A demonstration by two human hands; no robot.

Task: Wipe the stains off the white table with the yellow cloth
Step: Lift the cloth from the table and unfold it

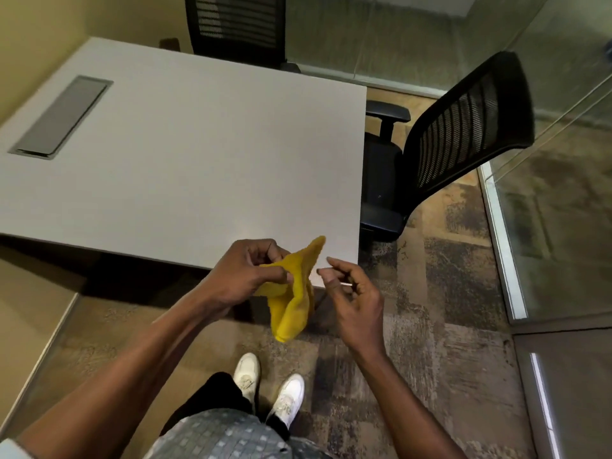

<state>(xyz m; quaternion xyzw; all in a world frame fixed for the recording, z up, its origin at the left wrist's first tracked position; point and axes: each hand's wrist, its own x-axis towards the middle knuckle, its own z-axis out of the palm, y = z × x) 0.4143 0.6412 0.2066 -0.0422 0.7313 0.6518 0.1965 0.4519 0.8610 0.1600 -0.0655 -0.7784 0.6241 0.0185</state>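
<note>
The yellow cloth (294, 299) hangs crumpled in the air just off the near right corner of the white table (185, 167). My left hand (245, 276) pinches its upper part between thumb and fingers. One corner of the cloth sticks up toward the table edge. My right hand (351, 293) hovers just right of the cloth with fingers loosely curled and apart from the fabric, holding nothing. No stains show on the tabletop from here.
A grey cable hatch (63, 115) is set into the table's left side. One black mesh chair (457, 140) stands at the table's right edge, another (238, 24) at the far side. A glass wall (546, 193) runs along the right. My white shoes (268, 389) stand on carpet.
</note>
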